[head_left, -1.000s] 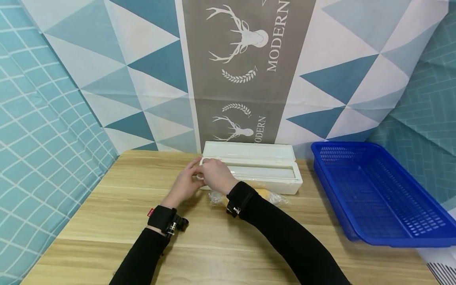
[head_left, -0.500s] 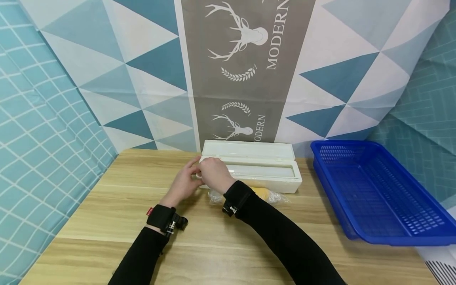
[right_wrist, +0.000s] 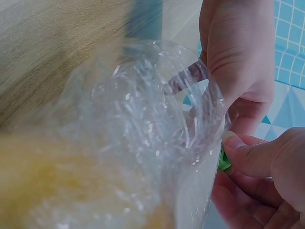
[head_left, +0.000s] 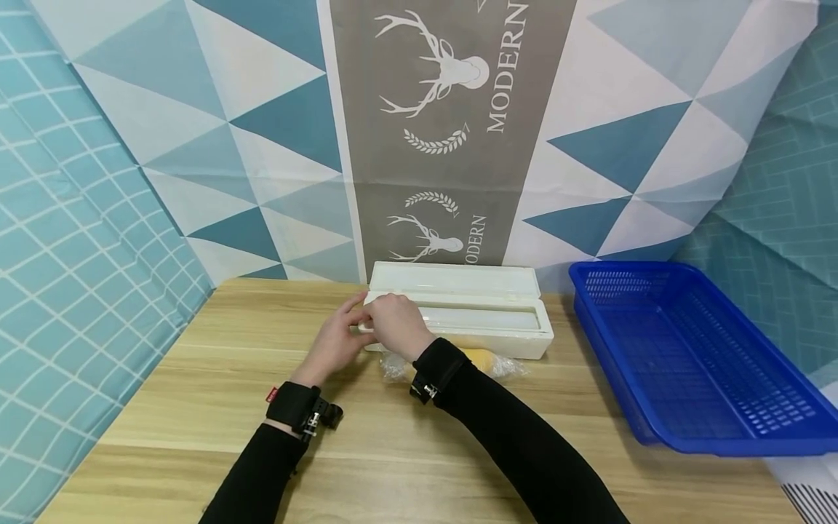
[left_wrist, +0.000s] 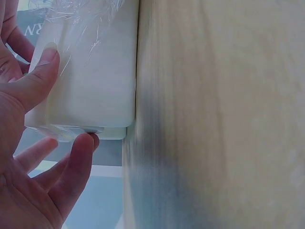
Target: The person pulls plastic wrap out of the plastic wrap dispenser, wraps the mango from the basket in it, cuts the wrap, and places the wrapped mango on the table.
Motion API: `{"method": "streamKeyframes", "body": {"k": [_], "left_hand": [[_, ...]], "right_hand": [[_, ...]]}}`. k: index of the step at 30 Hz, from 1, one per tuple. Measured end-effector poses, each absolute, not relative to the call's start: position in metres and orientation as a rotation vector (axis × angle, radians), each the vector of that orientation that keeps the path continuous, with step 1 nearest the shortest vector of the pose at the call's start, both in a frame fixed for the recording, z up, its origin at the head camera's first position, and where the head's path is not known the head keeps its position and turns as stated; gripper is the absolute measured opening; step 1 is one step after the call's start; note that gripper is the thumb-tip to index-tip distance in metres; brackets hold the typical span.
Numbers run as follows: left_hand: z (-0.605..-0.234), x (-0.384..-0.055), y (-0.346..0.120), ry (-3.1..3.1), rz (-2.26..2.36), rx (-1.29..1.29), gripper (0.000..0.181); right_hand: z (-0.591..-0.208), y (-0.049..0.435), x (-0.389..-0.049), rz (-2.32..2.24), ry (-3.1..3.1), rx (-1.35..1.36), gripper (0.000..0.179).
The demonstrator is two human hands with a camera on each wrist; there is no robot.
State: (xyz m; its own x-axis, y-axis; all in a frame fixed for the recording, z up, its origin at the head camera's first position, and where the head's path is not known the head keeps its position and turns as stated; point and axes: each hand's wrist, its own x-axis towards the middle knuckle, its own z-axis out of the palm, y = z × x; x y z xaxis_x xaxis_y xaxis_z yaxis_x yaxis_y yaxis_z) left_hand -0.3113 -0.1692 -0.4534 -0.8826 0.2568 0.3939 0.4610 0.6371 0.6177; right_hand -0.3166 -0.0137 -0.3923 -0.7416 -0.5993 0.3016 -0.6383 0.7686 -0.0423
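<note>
A white cling film dispenser box (head_left: 507, 343) stands at the back of the table with its lid (head_left: 455, 278) raised and a pale roll (head_left: 487, 318) inside. My left hand (head_left: 330, 348) holds its left end; in the left wrist view the thumb (left_wrist: 45, 71) lies on the front face and the fingers curl at the end. My right hand (head_left: 401, 326) reaches over the same end. The right wrist view has its thumb and fingers pinching a small green piece (right_wrist: 224, 161), probably the cutter slider, at the box edge. Clear film (right_wrist: 143, 105) hangs crumpled nearby.
A yellow item (head_left: 481, 359) wrapped in clear film lies against the box front, partly behind the right wrist. To the right stands a blue perforated basket (head_left: 644, 429). Patterned wall coverings rise behind and to the left of the wooden table (head_left: 386, 466).
Both hands stay at the left end of the box with almost no movement. The whole view shifts slightly as the head moves.
</note>
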Motion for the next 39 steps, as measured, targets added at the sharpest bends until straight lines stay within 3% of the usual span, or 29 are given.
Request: {"method": "streamKeyframes", "body": {"k": [11, 39], "left_hand": [[-0.456, -0.306, -0.172, -2.645, -1.042, -0.547, 0.037], [-0.449, -0.31, -0.171, -2.698, -1.027, -0.535, 0.051]], "right_hand": [[-0.4, -0.013, -0.315, 0.197, -2.688, 0.979, 0.006], [-0.397, -0.002, -0.318, 0.223, -2.636, 0.998, 0.007]]}}
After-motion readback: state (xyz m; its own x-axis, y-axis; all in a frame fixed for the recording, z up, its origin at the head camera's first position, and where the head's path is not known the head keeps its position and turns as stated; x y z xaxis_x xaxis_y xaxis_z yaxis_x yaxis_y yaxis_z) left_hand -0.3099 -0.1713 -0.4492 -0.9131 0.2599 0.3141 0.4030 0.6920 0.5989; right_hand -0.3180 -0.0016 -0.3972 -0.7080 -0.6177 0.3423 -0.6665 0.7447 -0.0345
